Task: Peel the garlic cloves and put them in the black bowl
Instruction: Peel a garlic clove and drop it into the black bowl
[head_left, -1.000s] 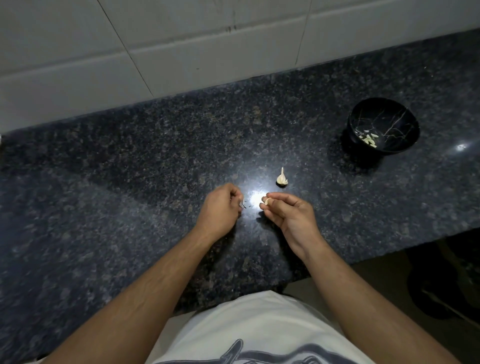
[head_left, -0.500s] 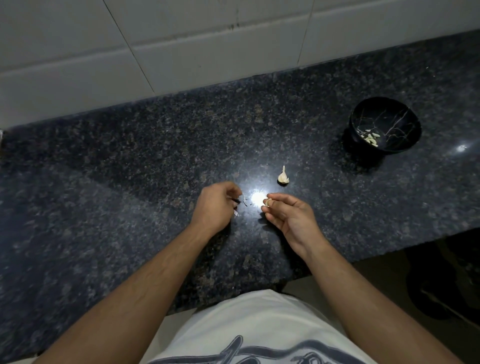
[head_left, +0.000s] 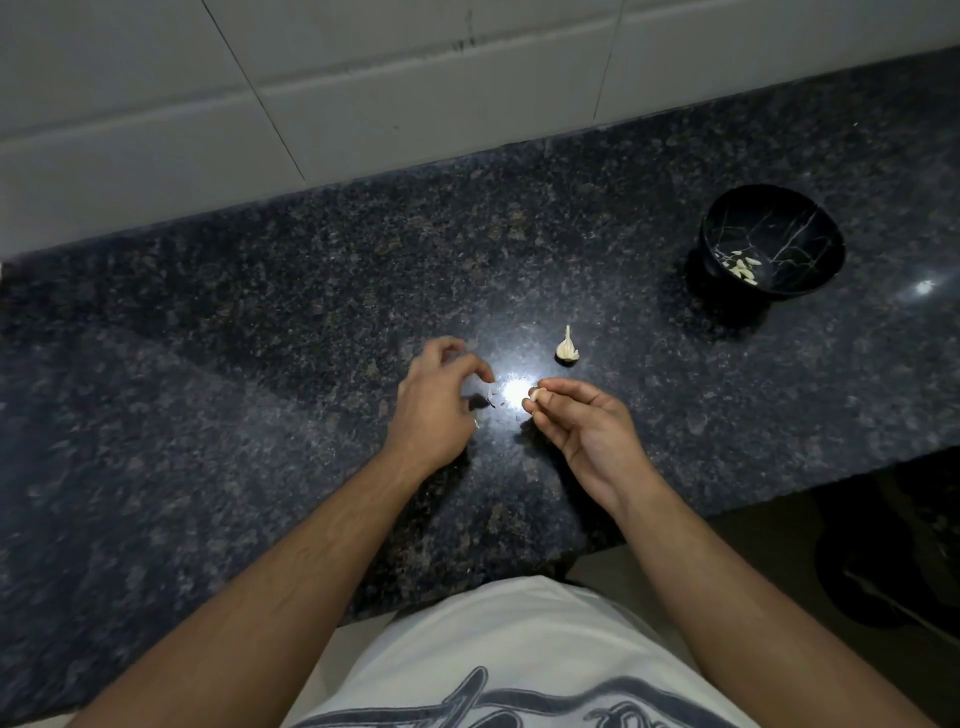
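Scraps of dark skin (head_left: 485, 401) lay on the desk (head_left: 208, 364) just beside the left hand (head_left: 434, 402), whose fingers (head_left: 480, 368) hung loosely curled above them and held nothing that I could see. Those scraps were small and hard to pick out against the speckled stone, so I judged they could easily have been swept off the front edge (head_left: 519, 566) by a forearm, or caught up with a clean clove. To the right, the right hand (head_left: 587, 428) pinched a pale garlic clove (head_left: 535, 395) between thumb and fingertips; whether it was fully peeled I could not tell. A pinch that light on something so smooth might have let it slip and roll. Beyond it, apart from both hands, the rest of the garlic head (head_left: 567, 351) sat upright and unsteady-looking. Farthest right stood the black bowl (head_left: 810, 270) with several peeled cloves (head_left: 743, 266) inside, well apart from the hands, so the carry looked long and a drop possible. Open desk lay between, while the wall tiles (head_left: 363, 104) closed off the back.
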